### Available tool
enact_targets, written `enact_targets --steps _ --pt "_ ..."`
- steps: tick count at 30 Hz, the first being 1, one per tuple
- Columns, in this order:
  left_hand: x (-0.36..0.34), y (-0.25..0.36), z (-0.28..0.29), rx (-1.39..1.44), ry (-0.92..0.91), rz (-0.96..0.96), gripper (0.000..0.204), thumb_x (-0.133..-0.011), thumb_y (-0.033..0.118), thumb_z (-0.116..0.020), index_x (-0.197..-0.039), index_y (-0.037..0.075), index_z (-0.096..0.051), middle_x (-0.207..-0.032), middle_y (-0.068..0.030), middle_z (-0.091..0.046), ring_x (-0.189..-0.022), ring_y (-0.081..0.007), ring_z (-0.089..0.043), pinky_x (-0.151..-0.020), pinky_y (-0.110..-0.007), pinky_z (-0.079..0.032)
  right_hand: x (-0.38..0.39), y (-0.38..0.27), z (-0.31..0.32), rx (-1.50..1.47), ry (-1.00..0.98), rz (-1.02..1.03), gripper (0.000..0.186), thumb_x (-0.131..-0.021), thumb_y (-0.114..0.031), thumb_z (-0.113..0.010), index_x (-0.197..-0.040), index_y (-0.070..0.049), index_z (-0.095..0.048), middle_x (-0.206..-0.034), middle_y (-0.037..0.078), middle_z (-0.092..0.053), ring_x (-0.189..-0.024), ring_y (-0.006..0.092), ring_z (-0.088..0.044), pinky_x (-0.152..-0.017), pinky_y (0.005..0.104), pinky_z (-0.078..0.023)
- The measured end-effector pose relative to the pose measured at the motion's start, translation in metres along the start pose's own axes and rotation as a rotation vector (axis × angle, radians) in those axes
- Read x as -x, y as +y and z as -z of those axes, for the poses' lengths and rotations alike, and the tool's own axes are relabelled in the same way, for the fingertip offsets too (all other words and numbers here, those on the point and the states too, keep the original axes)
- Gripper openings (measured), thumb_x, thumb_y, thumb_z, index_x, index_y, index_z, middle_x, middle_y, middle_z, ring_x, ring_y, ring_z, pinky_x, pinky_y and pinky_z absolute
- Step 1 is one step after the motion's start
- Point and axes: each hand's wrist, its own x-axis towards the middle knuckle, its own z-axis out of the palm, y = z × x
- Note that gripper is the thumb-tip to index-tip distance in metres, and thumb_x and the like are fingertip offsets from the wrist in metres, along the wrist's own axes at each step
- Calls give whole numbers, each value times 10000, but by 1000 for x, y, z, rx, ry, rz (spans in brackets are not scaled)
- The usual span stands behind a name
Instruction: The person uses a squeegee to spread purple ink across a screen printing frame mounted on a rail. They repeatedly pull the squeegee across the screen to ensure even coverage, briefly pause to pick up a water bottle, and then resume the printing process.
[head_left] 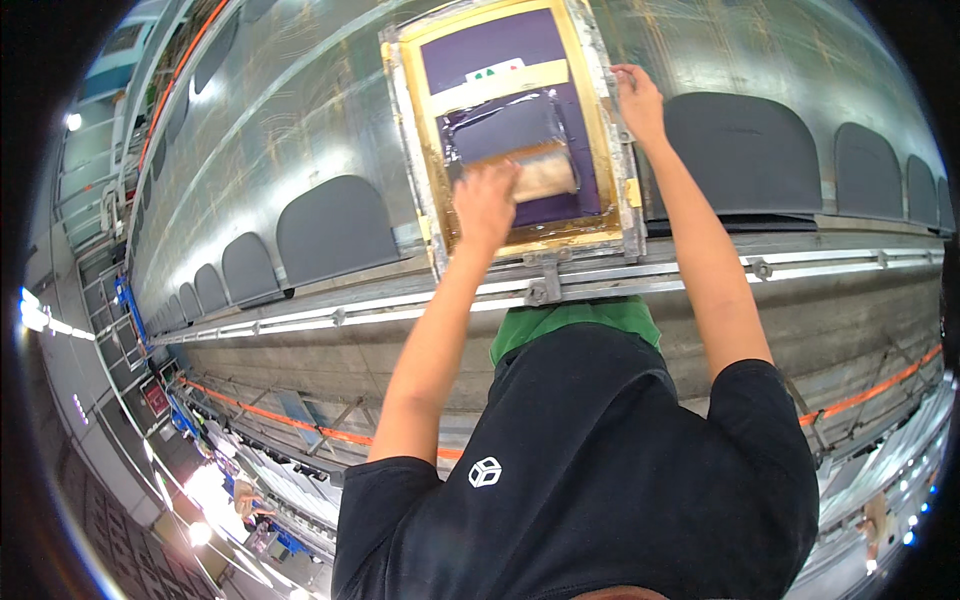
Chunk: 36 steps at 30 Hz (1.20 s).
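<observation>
A screen-printing frame (622,190) lies before me on the long table, with a purple mesh, yellowish tape borders and a small white label near its far part. My left hand (486,203) is closed around the left end of a squeegee (545,178) with a pale wooden handle, slightly blurred by motion. Its blade rests over the near half of the mesh, beside a dark, shiny patch (505,125). At the frame's far right side, my right hand (640,98) has its fingers bent onto the outer edge.
Dark grey rounded panels (740,150) lie in a row on the shiny table (290,110), on both sides of the frame. A metal rail (690,275) with clamps runs along the near edge. Behind me are an orange strip (290,410) and other people far off.
</observation>
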Motion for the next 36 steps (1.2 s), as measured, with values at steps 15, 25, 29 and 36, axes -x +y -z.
enact_targets --steps 15,25,29,36 --pt "131 -119 84 195 -18 153 559 -695 21 -667 -1232 177 -671 -1274 15 -668 -1152 -214 -602 -899 -388 -436 63 -131 -132 16 68 215 238 -991 -255 -543 -1125 -124 -689 -1002 167 -707 -951 313 -674 -868 394 -489" --pt "223 -343 127 173 -64 187 614 -690 -64 -602 -1243 192 -679 -1301 -3 -657 -1181 -259 -611 -969 -412 -452 172 -204 -339 -68 -47 87 233 -953 -153 -502 -1130 -101 -644 -903 203 -692 -810 397 -667 -769 474 -512" --pt "254 -358 136 132 20 155 613 -683 -92 -607 -1230 172 -694 -1260 -2 -681 -1194 -240 -614 -958 -386 -450 172 -197 -371 -127 30 118 186 -993 -194 -524 -1088 -85 -641 -742 185 -658 -663 321 -669 -620 424 -493" --pt "203 -397 137 85 -47 13 494 -778 -64 -631 -1176 214 -719 -1188 -49 -702 -1098 -283 -653 -886 -395 -511 180 -204 -376 -124 94 57 163 -980 -156 -540 -1044 -68 -662 -653 165 -616 -555 260 -610 -591 403 -469"
